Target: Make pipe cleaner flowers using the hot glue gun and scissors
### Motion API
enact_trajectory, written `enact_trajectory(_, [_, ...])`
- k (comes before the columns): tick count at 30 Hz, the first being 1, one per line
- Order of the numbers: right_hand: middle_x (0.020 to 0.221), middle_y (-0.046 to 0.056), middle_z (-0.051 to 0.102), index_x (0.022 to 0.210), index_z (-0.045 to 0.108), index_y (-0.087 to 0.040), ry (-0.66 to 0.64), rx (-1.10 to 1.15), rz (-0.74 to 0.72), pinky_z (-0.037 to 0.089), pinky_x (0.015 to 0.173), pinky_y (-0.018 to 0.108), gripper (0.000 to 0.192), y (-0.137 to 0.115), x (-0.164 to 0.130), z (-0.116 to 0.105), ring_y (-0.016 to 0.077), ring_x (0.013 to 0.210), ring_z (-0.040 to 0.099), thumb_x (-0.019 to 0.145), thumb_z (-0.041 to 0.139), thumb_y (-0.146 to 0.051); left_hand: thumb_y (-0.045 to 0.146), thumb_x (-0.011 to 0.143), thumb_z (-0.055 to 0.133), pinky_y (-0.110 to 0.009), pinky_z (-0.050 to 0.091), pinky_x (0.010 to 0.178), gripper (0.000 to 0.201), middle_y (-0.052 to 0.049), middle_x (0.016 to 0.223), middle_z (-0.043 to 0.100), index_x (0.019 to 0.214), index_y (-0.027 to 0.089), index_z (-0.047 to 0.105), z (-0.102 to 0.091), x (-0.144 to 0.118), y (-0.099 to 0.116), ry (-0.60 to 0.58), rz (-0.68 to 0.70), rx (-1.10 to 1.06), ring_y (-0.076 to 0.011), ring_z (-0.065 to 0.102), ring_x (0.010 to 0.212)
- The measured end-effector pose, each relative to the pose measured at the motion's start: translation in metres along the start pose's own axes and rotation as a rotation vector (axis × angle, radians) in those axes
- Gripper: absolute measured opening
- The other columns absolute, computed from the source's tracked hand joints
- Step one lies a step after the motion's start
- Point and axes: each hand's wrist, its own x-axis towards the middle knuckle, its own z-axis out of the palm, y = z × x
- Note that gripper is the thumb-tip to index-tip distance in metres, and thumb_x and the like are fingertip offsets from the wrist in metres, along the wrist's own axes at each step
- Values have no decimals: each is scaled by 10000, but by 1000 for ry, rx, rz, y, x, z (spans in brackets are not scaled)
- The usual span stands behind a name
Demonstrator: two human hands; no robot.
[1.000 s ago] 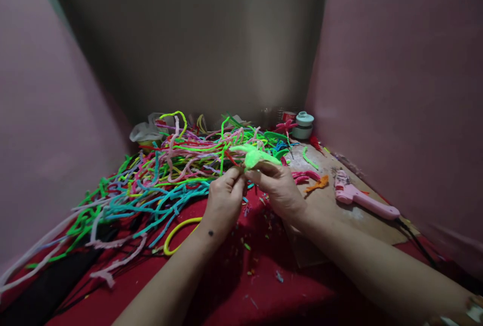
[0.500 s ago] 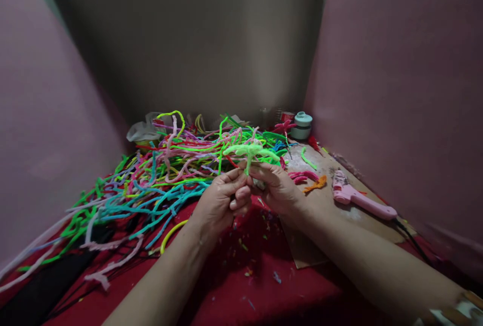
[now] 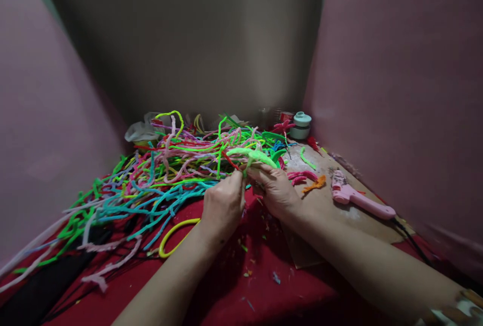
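A light green pipe cleaner piece (image 3: 256,155), with arms spread out at the top over a short stem, is pinched between my two hands. My left hand (image 3: 225,200) is closed at the bottom of the stem, its back turned up and most fingertips hidden. Fingers of my right hand (image 3: 274,188) press on the stem just under the spread arms. Behind the piece lies a big tangled heap of coloured pipe cleaners (image 3: 181,157), in pink, green, yellow and blue.
A pink glue gun (image 3: 360,202) with a black cord lies on a brown board (image 3: 358,223) at right, near an orange piece (image 3: 314,184) and dark pink pieces (image 3: 303,175). A pale blue container (image 3: 301,126) stands behind. Scraps dot the red cloth (image 3: 241,275). Pink walls flank both sides.
My left hand has rolled over so that its back faces up, and its curled fingers have turned out of view. The green piece has dipped slightly; my right hand stays nearly in place.
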Motion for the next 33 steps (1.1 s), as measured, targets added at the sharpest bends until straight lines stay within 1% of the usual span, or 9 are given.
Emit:
enact_trajectory(3, [581, -54, 471, 722, 675, -153, -17, -36, -24, 192, 431, 199, 196, 0, -1, 0, 42, 487, 273, 621, 758, -298, 149, 857, 401, -238, 278, 531, 189, 21, 567, 461, 685, 198, 461, -2, 1, -2, 28, 12, -50, -115, 427, 510])
enact_trajectory(6, [574, -60, 464, 745, 680, -158, -81, -82, -54, 200, 438, 206, 231, -5, -3, 3, 43, 490, 248, 592, 783, -296, 151, 841, 430, -218, 280, 526, 206, 48, 531, 392, 639, 195, 421, -7, 4, 1, 45, -84, -205, -91, 372, 485])
enact_trajectory(11, [564, -66, 459, 812, 707, -176, -125, -102, -77, 227, 447, 201, 185, -9, -3, 3, 39, 477, 230, 676, 734, -299, 250, 847, 469, -202, 287, 505, 226, 51, 531, 399, 633, 179, 462, -13, 7, 8, -48, -282, -543, -75, 358, 491])
enact_trajectory(15, [591, -57, 493, 850, 720, -196, -165, -85, -96, 257, 450, 188, 156, -6, -1, 0, 40, 488, 289, 726, 699, -288, 296, 826, 527, -185, 241, 437, 244, 68, 506, 366, 625, 167, 476, -17, 8, 13, -103, -437, -873, -48, 287, 440])
enact_trajectory(19, [596, -51, 512, 833, 729, -191, -140, -59, -81, 264, 441, 181, 141, -5, 0, -3, 36, 481, 317, 721, 704, -272, 336, 790, 596, -178, 188, 391, 310, 70, 477, 361, 582, 155, 454, -21, 10, 16, -157, -561, -1088, -32, 265, 406])
enact_trajectory(24, [596, -39, 537, 872, 721, -180, -184, 29, 23, 286, 441, 171, 182, -5, 1, -5, 39, 488, 377, 716, 710, -274, 331, 764, 635, -170, 191, 372, 315, 60, 475, 402, 581, 147, 457, -23, 12, 14, -231, -591, -1340, -26, 310, 373])
enact_trajectory(28, [603, -38, 559, 836, 702, -175, -231, 123, 143, 347, 463, 166, 223, -7, 2, -5, 47, 500, 448, 660, 754, -300, 287, 768, 642, -143, 180, 359, 187, 67, 476, 430, 712, 146, 534, -24, 12, 8, -369, -636, -1543, -11, 285, 346])
enact_trajectory(30, [573, -48, 540, 776, 688, -170, -251, 148, 145, 359, 474, 164, 186, -8, 2, -5, 46, 496, 447, 655, 757, -294, 277, 765, 648, -134, 191, 349, 165, 77, 465, 418, 740, 147, 549, -23, 12, 5, -444, -637, -1631, -5, 256, 334])
enact_trajectory(33, [579, -37, 556, 733, 682, -163, -249, 135, 126, 351, 478, 168, 148, -9, 1, -4, 54, 514, 452, 658, 750, -271, 291, 755, 658, -128, 201, 331, 183, 87, 446, 392, 724, 143, 555, -21, 11, 2, -506, -627, -1697, -1, 213, 324])
